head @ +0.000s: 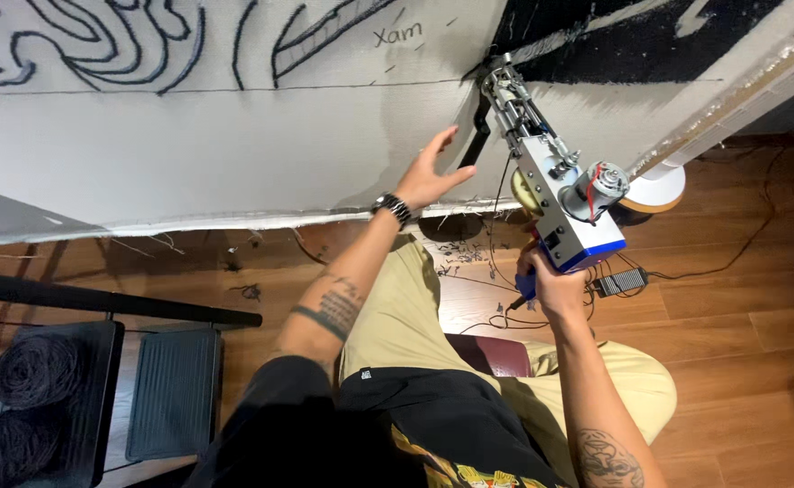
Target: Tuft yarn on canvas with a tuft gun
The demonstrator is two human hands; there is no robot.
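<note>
Looking down from the head camera, a seated person in tan trousers (406, 307) and a black top is working at a large stretched sheet of pale backing cloth (189, 154) marked with black curving outlines. The right hand (551, 285) is clenching the blue grip of a tufting gun with a silver metal body, white housing and small round motor (555, 176), and is holding it tilted so its needle end is touching the cloth near a patch of dense black pile (632, 36). The left hand (433, 172) is lying open, fingers spread, flat against the cloth just beside the gun's needle end, grasping nothing; a black watch (393, 208) is sitting on that wrist. A thin black cable (731, 244) is trailing across the brown wooden plank floor (740, 343) to a small dark power adapter (621, 283) near the right hand. At the lower left, balls of dark grey yarn (31, 370) are resting on a black stand, well apart from both hands
</note>
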